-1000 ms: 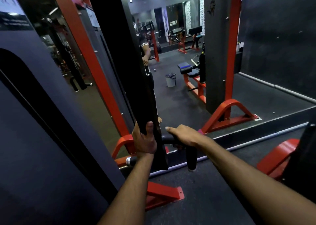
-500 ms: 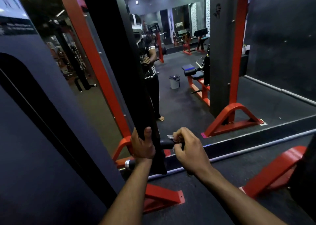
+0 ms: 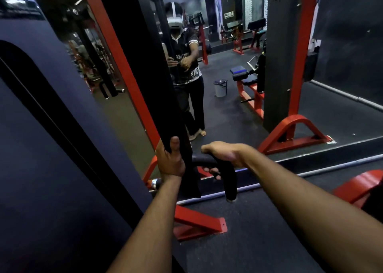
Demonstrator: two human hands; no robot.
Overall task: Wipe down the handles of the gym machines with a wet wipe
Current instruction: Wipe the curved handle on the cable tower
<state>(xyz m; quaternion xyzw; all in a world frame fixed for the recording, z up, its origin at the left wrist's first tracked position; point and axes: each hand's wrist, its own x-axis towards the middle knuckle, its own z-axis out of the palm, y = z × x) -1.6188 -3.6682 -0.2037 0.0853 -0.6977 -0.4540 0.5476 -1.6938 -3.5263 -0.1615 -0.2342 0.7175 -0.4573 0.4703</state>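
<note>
My left hand (image 3: 171,158) sat just left of frame centre, fingers wrapped round the edge of the tall black upright post (image 3: 153,86) of the machine, thumb pointing to 12 o'clock along its face. My right hand (image 3: 224,154) was at approx 3 o'clock of the left, draped over the bend of the curved black padded handle (image 3: 228,175), palm down, thumb toward 9 o'clock, fingers curled under the bar w/ tips showing beneath it, so it was grasping the handle. The handle ran from behind the post toward 3 o'clock, then bent down to 6 o'clock, ending in a small pale cap. A wet wipe I couldn't make out; if it was under the right palm, it was hidden. A chrome bar stub (image 3: 155,184) poked out at 7 o'clock of the left wrist. The red steel base foot (image 3: 199,224) lay on the dark rubber floor (image 3: 259,241) at 6 o'clock of the hands. At 12 o'clock the wall mirror (image 3: 234,115) showed the reflected person w/ a white headset, hands up at the chest, plus a small grey lidded bin (image 3: 220,88) and a red-framed bench w/ black pad (image 3: 246,80) further back at approx 1 o'clock.
</note>
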